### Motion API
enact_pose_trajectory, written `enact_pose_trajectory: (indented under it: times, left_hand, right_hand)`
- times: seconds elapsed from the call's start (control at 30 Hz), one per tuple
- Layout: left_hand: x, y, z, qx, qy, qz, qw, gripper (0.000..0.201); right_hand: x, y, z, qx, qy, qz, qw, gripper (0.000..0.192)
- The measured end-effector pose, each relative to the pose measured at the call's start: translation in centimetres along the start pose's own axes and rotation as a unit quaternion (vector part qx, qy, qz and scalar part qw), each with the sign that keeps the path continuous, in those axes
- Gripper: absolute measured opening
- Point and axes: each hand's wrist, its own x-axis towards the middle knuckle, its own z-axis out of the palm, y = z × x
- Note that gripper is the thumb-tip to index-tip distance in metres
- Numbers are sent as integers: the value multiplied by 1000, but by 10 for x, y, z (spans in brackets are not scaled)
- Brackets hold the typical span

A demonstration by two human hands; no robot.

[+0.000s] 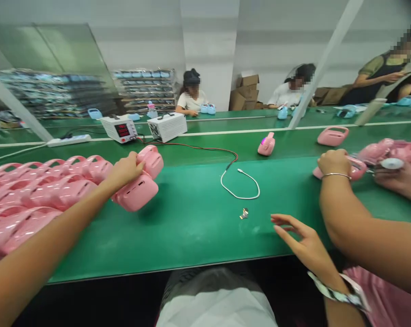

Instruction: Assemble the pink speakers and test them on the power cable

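Pink plastic cases (38,190) lie in overlapping rows along the left of the green bench (191,227), handles all turned the same way, so the nearest one is always within reach. The left hand (125,170) stretches out to the end of that pile and closes its fingers over a pink case (137,190), which sits tilted with one edge off the mat; a second case (151,160) rests just behind, touching the knuckles. The right hand (302,240) hovers low over the bench near its front edge, palm down and fingers spread, holding nothing (a patterned band circles its wrist). A small metal clip (244,213) lies on the mat just left of those fingertips. Beyond it a white cable (241,186) loops loose, its plug end free and near the middle of the work area, joined to a red lead that runs back to the power supply (120,129). At the far right a co-worker's hand (334,163) with a bangle presses on another pink case, apart from the wearer's hands.
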Motion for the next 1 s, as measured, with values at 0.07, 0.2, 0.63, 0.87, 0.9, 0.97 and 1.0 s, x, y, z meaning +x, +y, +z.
enact_pose_trajectory:
  times: [0.07,0.2,0.63,0.87,0.9,0.97,1.0]
  left_hand:
    - [1,30,1,-9,-18,53,998,25]
    - [4,90,10,-25,-54,126,990,24]
    - [2,135,23,-1,-129,177,976,35]
    - [-7,74,20,-136,-196,257,936,46]
    - [-7,58,22,-160,-189,260,933,43]
    - [-4,22,27,-161,-155,215,951,40]
    - [-2,3,29,-143,-132,173,966,39]
  right_hand:
    - [8,0,20,-16,7,-20,1000,36]
    - [12,4,57,-87,-7,-71,994,38]
    - [1,7,72,-210,33,-47,976,45]
    - [-9,12,65,-169,38,-75,982,47]
    - [-10,19,65,-164,29,-78,983,48]
    - [-10,40,66,-149,21,-91,984,49]
    - [-9,52,68,-140,22,-96,985,50]
